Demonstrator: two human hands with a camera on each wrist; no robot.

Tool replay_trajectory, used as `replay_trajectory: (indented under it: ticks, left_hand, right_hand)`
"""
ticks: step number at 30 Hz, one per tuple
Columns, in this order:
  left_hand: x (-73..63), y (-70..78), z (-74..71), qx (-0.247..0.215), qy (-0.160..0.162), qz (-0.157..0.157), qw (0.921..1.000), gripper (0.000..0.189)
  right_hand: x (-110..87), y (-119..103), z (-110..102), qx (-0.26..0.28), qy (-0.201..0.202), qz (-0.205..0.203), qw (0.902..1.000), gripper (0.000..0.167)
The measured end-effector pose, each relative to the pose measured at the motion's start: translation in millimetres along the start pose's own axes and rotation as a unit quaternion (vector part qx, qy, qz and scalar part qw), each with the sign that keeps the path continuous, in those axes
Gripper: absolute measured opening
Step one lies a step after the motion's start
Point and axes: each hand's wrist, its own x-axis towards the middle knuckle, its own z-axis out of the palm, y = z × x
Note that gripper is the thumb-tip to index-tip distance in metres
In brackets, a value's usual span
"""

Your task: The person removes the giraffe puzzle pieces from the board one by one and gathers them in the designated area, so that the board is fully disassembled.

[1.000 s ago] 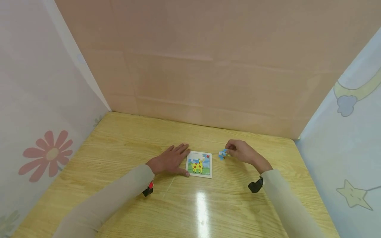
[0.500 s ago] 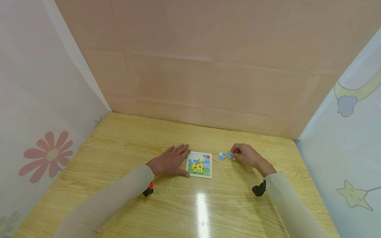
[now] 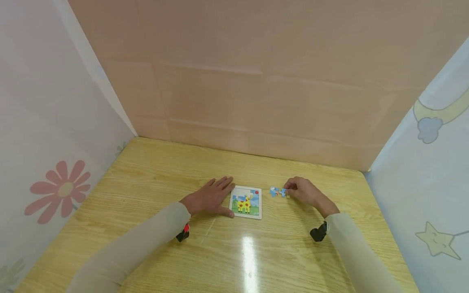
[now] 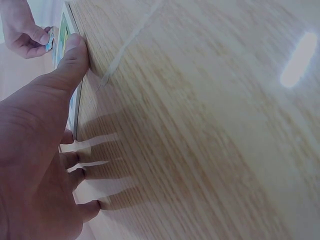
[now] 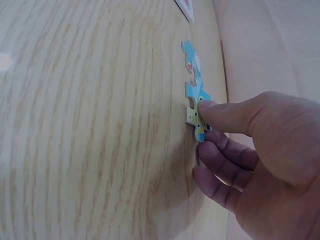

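In the head view my left hand (image 3: 211, 198) lies with fingers spread along the left edge of a white-framed giraffe puzzle board (image 3: 246, 217). Its thumb touches the frame in the left wrist view. The board's upper left part shows bare white. My right hand (image 3: 303, 191), to the right of the board, pinches a blue and yellow puzzle piece (image 5: 195, 114) with a small face on it, the thumb on top. Part of that piece hides under the thumb. Beside it, nearer the board, a blue puzzle piece (image 3: 274, 192) rests on the table.
The wooden table (image 3: 176, 256) carries a bright light reflection. A brown backdrop (image 3: 234, 101) rises behind it. Pale printed panels stand at the left (image 3: 62, 122) and right (image 3: 432, 183).
My right hand has shifted to the right, off the blue piece, and now pinches the piece beside it. Over the last half second it barely moves. The left hand stays by the board.
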Motion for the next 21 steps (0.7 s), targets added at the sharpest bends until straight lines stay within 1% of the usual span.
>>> replay_trajectory:
  ticks: [7, 15, 17, 21]
  left_hand:
    - [0.4, -0.5, 0.8, -0.001, 0.001, 0.000, 1.0000, 0.108]
    - [0.7, -0.5, -0.7, -0.002, 0.002, -0.004, 1.0000, 0.106]
    - [0.5, 0.1, -1.5, -0.003, 0.001, -0.005, 1.0000, 0.107]
    - [0.8, 1.0, -0.5, -0.008, -0.002, -0.006, 1.0000, 0.107]
  right_hand:
    - [3.0, 2.8, 2.1, -0.010, 0.005, 0.011, 0.9999, 0.009]
    - [4.2, 1.9, 4.0, -0.018, 0.021, 0.004, 0.9996, 0.005]
    - [3.9, 1.8, 4.6, -0.024, 0.026, 0.003, 0.9994, 0.005]
    - [4.4, -0.7, 6.0, -0.056, 0.044, -0.010, 0.9975, 0.005]
